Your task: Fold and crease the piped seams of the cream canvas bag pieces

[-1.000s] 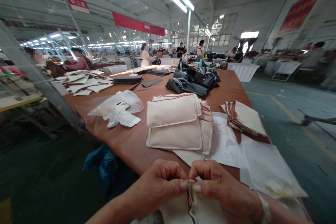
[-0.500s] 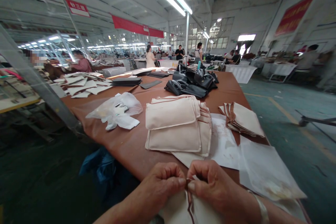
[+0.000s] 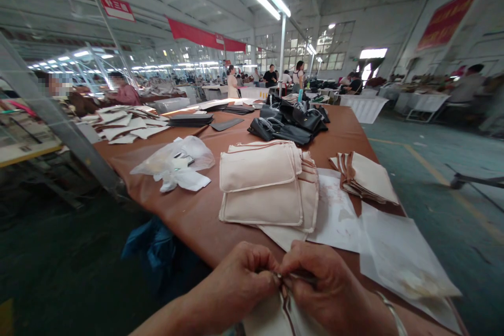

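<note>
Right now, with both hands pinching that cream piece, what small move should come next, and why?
Probably ease the pinched brown-trimmed edge apart. The left hand and right hand meet fingertip to fingertip on the cream fabric piece, its top edge bunched tight between them.

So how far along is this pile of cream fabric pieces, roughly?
Looks done: a neat stack of cream pieces with brown edging mid-table. In hand: the left hand and right hand pinch the brown-trimmed edge of one cream piece at the table's near edge. Possibly left: a smaller fanned pile to the right, though its state is unclear.
</note>
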Available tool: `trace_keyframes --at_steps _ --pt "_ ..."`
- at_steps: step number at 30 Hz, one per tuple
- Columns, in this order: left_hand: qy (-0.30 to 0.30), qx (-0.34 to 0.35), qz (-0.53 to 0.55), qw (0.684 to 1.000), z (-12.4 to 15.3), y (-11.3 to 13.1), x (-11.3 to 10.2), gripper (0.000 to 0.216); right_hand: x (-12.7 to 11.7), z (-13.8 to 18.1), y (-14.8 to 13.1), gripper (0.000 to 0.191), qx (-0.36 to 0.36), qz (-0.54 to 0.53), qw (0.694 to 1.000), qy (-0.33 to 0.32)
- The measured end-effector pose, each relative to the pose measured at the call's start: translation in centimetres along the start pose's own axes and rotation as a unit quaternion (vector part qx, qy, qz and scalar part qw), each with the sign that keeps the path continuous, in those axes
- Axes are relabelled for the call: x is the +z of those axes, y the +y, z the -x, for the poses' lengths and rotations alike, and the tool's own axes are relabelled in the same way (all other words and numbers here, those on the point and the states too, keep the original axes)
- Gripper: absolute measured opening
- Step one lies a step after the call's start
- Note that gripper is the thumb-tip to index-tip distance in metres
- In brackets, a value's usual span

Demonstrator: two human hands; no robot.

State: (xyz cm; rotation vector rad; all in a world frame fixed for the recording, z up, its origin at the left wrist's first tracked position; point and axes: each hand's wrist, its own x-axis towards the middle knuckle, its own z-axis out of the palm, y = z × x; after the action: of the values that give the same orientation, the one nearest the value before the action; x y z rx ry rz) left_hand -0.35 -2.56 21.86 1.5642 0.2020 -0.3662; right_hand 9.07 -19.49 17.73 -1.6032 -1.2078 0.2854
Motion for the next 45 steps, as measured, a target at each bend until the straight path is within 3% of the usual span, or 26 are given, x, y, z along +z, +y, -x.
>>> trace_keyframes --at_steps 3,7,12,14,17,19,23,26,29,34,39,45 --pt "0.02 -0.024 0.087 0.996 0.0 -0.3 0.2 0.016 -0.9 0.2 -0.1 0.022 -0.113 0.061 0.991 -0.035" --pt "0.066 -0.025 0.192 0.979 -0.1 -0.9 0.5 0.018 -1.8 0.3 -0.4 0.017 -0.168 0.15 0.972 -0.068" --pt "0.017 -0.033 0.189 0.981 -0.3 -1.5 0.7 0.041 -2.0 0.3 0.1 0.012 -0.207 0.276 0.933 -0.103" --pt "0.014 -0.026 0.186 0.982 -0.4 -1.6 0.6 0.041 -2.1 0.3 0.1 0.011 -0.223 0.268 0.931 -0.106" --pt "0.015 0.015 0.15 0.988 -0.4 -1.5 0.4 0.044 -2.6 0.6 -0.5 0.018 -0.237 0.214 0.946 -0.059" --pt "0.013 0.042 0.113 0.993 -0.4 -1.5 0.1 0.047 -2.9 0.9 -1.2 0.029 -0.194 0.168 0.966 -0.026" --pt "-0.004 0.055 0.086 0.995 -0.4 -1.5 -0.3 0.048 -3.3 0.9 -2.2 0.026 -0.038 0.073 0.996 -0.02" --pt "-0.009 0.06 0.066 0.996 -0.4 -1.5 -0.6 0.048 -3.0 0.3 -2.2 0.027 0.06 0.013 0.997 -0.041" --pt "-0.009 0.074 0.02 0.997 -0.2 -1.4 -0.6 0.048 -2.9 -0.3 -1.8 0.041 0.109 -0.041 0.989 -0.092" --pt "-0.004 0.07 -0.009 0.997 0.2 -1.4 -0.3 0.047 -3.1 -0.6 -1.3 0.041 0.151 -0.07 0.969 -0.183" --pt "-0.013 0.104 0.061 0.993 0.0 -2.3 0.1 0.044 -2.7 -0.2 -0.6 0.043 0.154 -0.189 0.958 -0.153" --pt "-0.061 0.037 0.209 0.975 -0.8 -2.4 -0.5 0.056 -2.5 0.2 0.2 0.041 0.146 -0.251 0.947 -0.137"
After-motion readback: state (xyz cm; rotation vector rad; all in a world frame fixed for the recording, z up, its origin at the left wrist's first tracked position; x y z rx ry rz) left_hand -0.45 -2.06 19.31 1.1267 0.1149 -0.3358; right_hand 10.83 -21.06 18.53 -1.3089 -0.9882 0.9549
